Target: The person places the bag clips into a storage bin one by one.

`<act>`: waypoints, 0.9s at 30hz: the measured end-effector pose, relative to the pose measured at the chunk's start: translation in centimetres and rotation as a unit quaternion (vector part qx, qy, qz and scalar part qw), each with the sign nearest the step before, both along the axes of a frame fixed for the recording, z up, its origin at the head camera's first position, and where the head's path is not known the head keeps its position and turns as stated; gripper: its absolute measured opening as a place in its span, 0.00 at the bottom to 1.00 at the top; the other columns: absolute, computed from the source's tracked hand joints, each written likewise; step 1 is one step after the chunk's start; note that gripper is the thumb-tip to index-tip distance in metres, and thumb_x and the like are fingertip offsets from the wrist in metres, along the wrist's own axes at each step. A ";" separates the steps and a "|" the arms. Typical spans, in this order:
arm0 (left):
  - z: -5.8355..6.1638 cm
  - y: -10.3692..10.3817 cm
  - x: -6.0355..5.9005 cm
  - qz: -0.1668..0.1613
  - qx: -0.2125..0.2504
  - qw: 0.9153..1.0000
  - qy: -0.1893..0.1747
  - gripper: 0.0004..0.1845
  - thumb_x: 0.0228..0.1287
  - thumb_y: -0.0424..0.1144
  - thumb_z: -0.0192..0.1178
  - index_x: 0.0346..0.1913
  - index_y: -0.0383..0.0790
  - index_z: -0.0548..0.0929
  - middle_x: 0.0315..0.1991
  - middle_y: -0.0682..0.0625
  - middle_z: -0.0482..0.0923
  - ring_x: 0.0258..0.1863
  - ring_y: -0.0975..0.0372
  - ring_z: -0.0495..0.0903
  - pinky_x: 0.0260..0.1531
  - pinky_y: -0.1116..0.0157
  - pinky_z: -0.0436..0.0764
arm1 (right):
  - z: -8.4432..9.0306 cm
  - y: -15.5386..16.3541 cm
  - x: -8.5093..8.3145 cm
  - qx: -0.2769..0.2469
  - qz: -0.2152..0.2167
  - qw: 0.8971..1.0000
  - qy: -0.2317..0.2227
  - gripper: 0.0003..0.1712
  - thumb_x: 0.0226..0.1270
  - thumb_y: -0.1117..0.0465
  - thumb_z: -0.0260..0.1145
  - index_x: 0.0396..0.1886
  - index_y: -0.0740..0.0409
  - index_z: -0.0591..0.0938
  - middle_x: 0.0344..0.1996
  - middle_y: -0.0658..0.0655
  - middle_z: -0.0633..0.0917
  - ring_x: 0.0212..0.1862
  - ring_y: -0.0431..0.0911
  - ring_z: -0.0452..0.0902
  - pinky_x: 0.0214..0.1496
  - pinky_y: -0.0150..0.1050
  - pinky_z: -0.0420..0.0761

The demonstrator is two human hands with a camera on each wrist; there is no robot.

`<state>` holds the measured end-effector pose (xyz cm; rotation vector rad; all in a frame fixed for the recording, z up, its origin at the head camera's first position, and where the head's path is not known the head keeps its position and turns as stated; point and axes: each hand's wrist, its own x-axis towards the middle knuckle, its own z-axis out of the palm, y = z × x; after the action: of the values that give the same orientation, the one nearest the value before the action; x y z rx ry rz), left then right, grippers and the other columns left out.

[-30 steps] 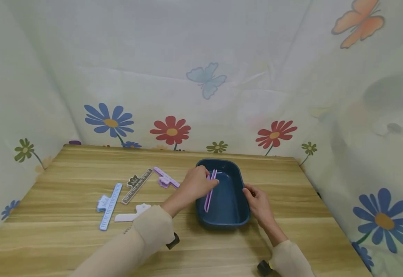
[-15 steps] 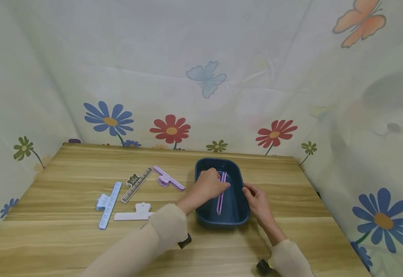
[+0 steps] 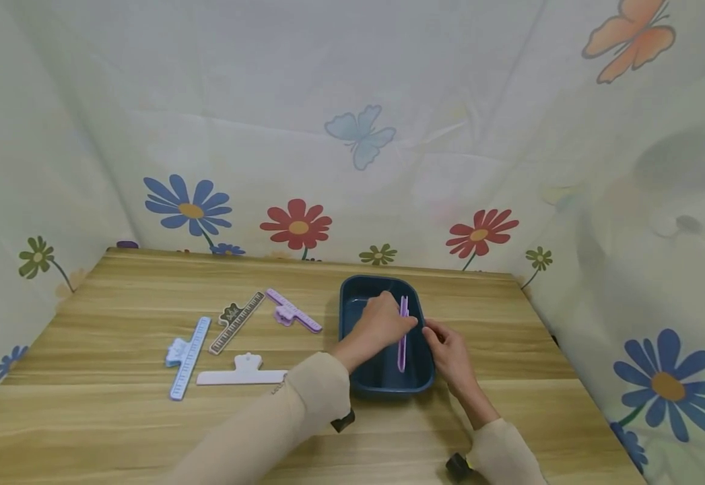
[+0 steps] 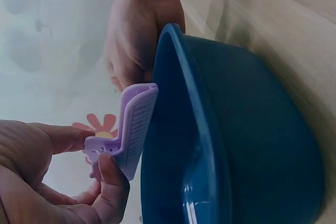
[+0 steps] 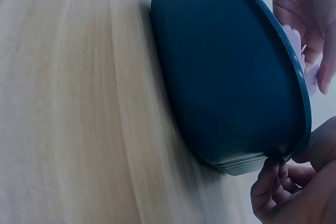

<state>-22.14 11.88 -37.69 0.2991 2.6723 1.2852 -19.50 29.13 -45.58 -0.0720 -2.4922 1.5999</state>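
Observation:
My left hand (image 3: 381, 325) pinches a purple ruler clip (image 3: 403, 350) by its handle, between thumb and fingers. In the left wrist view this clip (image 4: 139, 129) hangs at the rim, its long ruler edge toward the bin wall. A dark blue plastic bin (image 3: 388, 391) stands on the table under that hand. On the bin's right side my right hand (image 3: 452, 357) grips the rim; the right wrist view has its thumb and fingers (image 5: 268, 182) pinching the edge near a corner. Whether the clip touches the bin is unclear.
Left of the bin lie another purple clip (image 3: 294, 311), a black-and-clear clip (image 3: 238, 323), a light blue clip (image 3: 188, 359) and a white clip (image 3: 242, 377). The wooden table (image 3: 116, 417) ends at a flower-printed curtain (image 3: 237, 162) behind and at both sides.
My left hand has moved rightward across the bin with the purple clip, from its left side to near the right wall. The clip now stands more upright in view. My right hand stays on the rim.

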 end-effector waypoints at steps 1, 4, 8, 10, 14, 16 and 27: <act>-0.1 0.1 0.0 0.000 0.001 1.000 -0.002 0.27 0.67 0.46 0.70 0.54 0.23 0.78 0.46 0.37 0.80 0.32 0.55 0.80 0.30 0.61 0.82 | 0.0 0.0 0.0 0.001 -0.002 1.000 0.000 0.19 0.80 0.65 0.59 0.61 0.75 0.80 0.53 0.72 0.85 0.52 0.57 0.81 0.49 0.34 0.82; -0.4 0.4 -0.1 0.000 0.004 1.000 -0.003 0.27 0.67 0.46 0.70 0.54 0.23 0.78 0.49 0.35 0.80 0.35 0.54 0.80 0.31 0.60 0.81 | 0.0 -0.1 0.0 0.001 -0.007 1.000 0.002 0.18 0.80 0.65 0.59 0.61 0.74 0.81 0.53 0.71 0.85 0.52 0.57 0.81 0.47 0.29 0.80; -0.8 0.7 -0.2 0.006 0.011 1.000 -0.004 0.19 0.66 0.45 0.70 0.35 0.31 0.79 0.38 0.41 0.78 0.30 0.55 0.77 0.25 0.63 0.76 | -0.2 -0.1 -0.1 0.004 -0.009 1.000 0.002 0.18 0.80 0.66 0.59 0.61 0.74 0.81 0.53 0.71 0.85 0.53 0.56 0.80 0.47 0.27 0.79; -1.1 0.7 -0.3 0.011 0.016 1.000 -0.004 0.19 0.65 0.45 0.71 0.28 0.35 0.76 0.32 0.43 0.76 0.28 0.56 0.76 0.23 0.64 0.73 | -0.3 0.0 -0.1 0.003 -0.008 1.000 0.003 0.18 0.80 0.66 0.59 0.60 0.74 0.81 0.53 0.71 0.85 0.53 0.56 0.80 0.47 0.26 0.78; -1.6 0.9 -0.4 0.023 0.023 0.999 -0.014 0.19 0.63 0.44 0.71 0.24 0.37 0.76 0.24 0.46 0.76 0.24 0.56 0.79 0.20 0.67 0.73 | -0.5 0.0 -0.2 0.007 -0.008 1.000 0.008 0.18 0.79 0.67 0.60 0.59 0.76 0.81 0.52 0.71 0.85 0.52 0.57 0.81 0.46 0.25 0.77; -1.7 1.0 -0.5 0.024 0.026 0.999 -0.019 0.18 0.63 0.43 0.71 0.24 0.37 0.76 0.21 0.47 0.77 0.21 0.58 0.79 0.19 0.68 0.73 | -0.5 0.0 -0.3 0.009 -0.009 1.000 0.012 0.17 0.78 0.68 0.60 0.59 0.76 0.81 0.52 0.71 0.85 0.52 0.57 0.81 0.46 0.25 0.77; -2.8 1.9 -1.2 0.031 0.055 0.998 -0.024 0.20 0.64 0.42 0.71 0.18 0.37 0.78 0.09 0.51 0.73 0.15 0.55 0.82 0.14 0.70 0.69 | -0.3 0.0 -0.2 0.021 -0.008 1.000 0.013 0.17 0.79 0.67 0.60 0.59 0.75 0.81 0.53 0.70 0.85 0.52 0.53 0.80 0.48 0.25 0.77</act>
<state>-23.34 13.77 -40.53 0.1983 2.5952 1.4408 -19.68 29.12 -45.90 -0.0658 -2.4985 1.5323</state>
